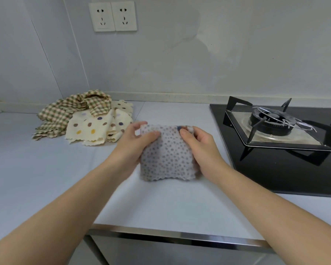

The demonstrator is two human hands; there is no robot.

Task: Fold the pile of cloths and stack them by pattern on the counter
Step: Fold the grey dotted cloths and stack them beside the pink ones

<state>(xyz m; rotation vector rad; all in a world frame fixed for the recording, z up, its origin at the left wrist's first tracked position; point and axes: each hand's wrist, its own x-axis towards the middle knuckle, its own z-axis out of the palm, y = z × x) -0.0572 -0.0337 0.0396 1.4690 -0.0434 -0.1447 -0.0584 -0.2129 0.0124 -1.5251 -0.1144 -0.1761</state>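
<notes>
- At the middle of the bench (pixel 46 169), a person's two bare forearms reach forward from the bottom corners of the view
- Between the hands is a small grey spotted cloth (pixel 166 159), folded into a rough square with a wavy lower edge
- Left hand (pixel 134 144) grips the cloth's upper left corner, thumb on the near face and fingers (pixel 140 124) curled over the top edge
- Right hand (pixel 203 150) pinches the upper right corner the same way, where a patch of blue and brown shows at the fold
- Whether the cloth's lower edge rests on the bench or hangs just above it cannot be told
- Farther back on the left lies the unfolded pile (pixel 105 119): a green checked cloth (pixel 65 109) crumpled on top of cream cloths (pixel 92 129) with large coloured dots
- To the right, well apart from the pile, a black gas hob (pixel 275 165) with a burner and pan stand is set in the bench
- Two white sockets (pixel 113 16) sit high on the pale wall (pixel 237 44) behind
</notes>
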